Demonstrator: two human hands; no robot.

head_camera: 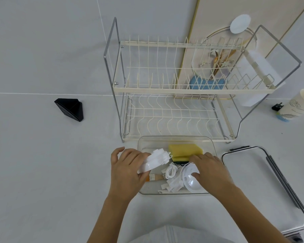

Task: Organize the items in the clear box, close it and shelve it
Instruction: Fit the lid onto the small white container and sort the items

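A pale grey, smooth surface [42,155] with thin seams runs to a cream panel with a gold edge at the back. On it stands a two-tier rack [174,88] of cream-coated wire in a chrome frame, a blue dish [207,84] showing through its upper tier. Just in front of the rack sits the clear box [175,138], rectangular with rounded corners, open. Inside lie a yellow sponge [184,150] with a dark underside, a coiled white cable [171,171], flat white plastic pieces and a small tube with an orange band [152,178]. The left hand [128,169] grips a stack of white ridged plastic pieces [154,160] over the box's left edge. The right hand [211,172] reaches into the box, fingers curled on a round white domed lid [189,179]. The box lid [263,190], flat with grey clips, lies to the right, apart from the box. A black wedge [70,109] sits well to the left; a paper cup [298,106] lies tipped at far right
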